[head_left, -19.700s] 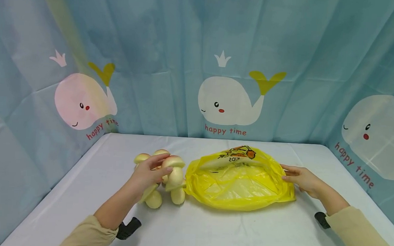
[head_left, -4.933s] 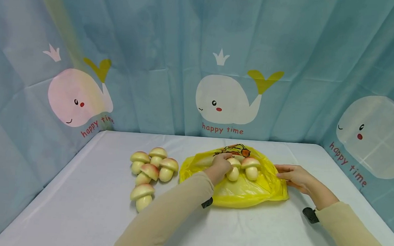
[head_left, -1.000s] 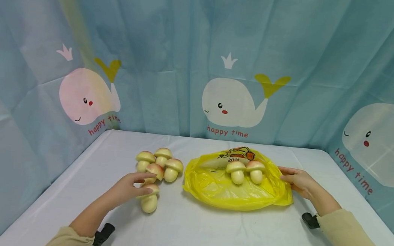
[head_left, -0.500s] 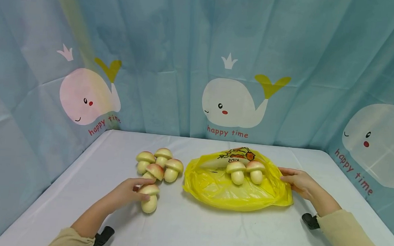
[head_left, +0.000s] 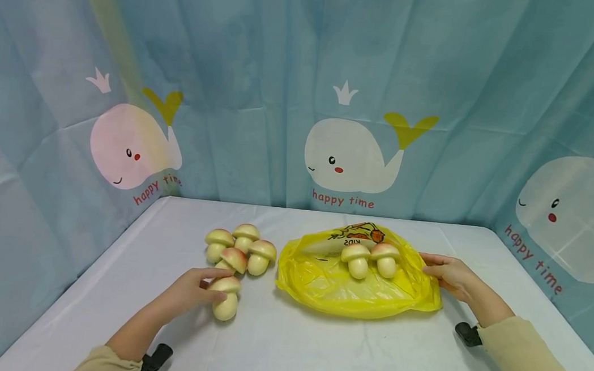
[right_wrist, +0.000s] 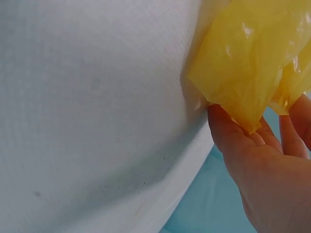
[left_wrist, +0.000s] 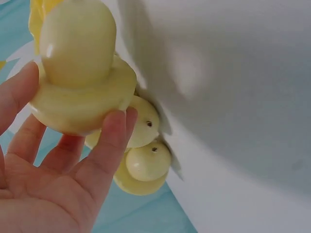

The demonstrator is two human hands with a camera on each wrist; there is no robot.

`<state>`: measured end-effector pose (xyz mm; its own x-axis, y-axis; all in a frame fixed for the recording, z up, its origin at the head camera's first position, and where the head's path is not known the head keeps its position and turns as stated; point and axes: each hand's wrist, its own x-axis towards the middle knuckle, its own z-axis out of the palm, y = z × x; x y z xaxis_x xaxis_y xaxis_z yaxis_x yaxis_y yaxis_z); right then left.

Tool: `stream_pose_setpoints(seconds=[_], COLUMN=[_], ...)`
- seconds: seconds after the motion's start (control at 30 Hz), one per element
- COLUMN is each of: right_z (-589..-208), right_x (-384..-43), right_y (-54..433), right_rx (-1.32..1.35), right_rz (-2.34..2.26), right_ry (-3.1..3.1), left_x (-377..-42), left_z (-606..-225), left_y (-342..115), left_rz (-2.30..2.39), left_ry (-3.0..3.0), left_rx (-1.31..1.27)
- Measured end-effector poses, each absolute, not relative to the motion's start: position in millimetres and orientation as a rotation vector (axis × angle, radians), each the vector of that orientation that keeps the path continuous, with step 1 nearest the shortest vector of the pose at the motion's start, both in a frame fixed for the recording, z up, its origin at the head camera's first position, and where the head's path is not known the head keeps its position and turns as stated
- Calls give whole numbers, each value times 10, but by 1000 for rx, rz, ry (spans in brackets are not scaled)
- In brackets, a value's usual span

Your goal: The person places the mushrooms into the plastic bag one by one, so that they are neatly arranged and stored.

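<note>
1. Left hand [head_left: 188, 289]: thumb and fingers pinch the cap of the nearest mushroom [head_left: 225, 310]. The thumb bears on the near side, the fingers on the far side.
2. Nearest mushroom: positioned at the fingertips, right of the palm. Cap faces far, stem faces near. Contact between stem and table cannot be determined.
3. Mushroom cluster [head_left: 260, 264]: four pieces, grouped just beyond the left fingertips on the far side.
4. Yellow bag [head_left: 320, 300]: lies right of the cluster, mouth spread wide, printing on its far part.
5. Bagged mushrooms [head_left: 386, 266]: two pieces, side by side in the bag, well right of the left hand.
6. Right hand [head_left: 457, 277]: pinches the bag's right edge between thumb and fingers.
7. White table [head_left: 292, 352]: supports the bag and the cluster. A blue whale-print curtain [head_left: 258, 149] hangs at the far side.
</note>
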<state>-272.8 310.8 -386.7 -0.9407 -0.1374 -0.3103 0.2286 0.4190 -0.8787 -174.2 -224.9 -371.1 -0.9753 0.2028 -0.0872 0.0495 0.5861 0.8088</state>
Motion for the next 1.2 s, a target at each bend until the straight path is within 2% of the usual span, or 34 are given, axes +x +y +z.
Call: stream_pose_setpoints(seconds=[0.8,1.2], right_z=[-3893,-3889], right_x=[-2739,-2735], right_y=[3107,3112], right_rx=[97,101], right_rz=[-1556,-1565], right_ry=[2334,2325], left_x=[-1720,-1747], left_z=[-3438,-3329], left_y=[-1999,-1818], left_rz=[1390,1440], left_ry=[2641,2562], left_rx=[338,317])
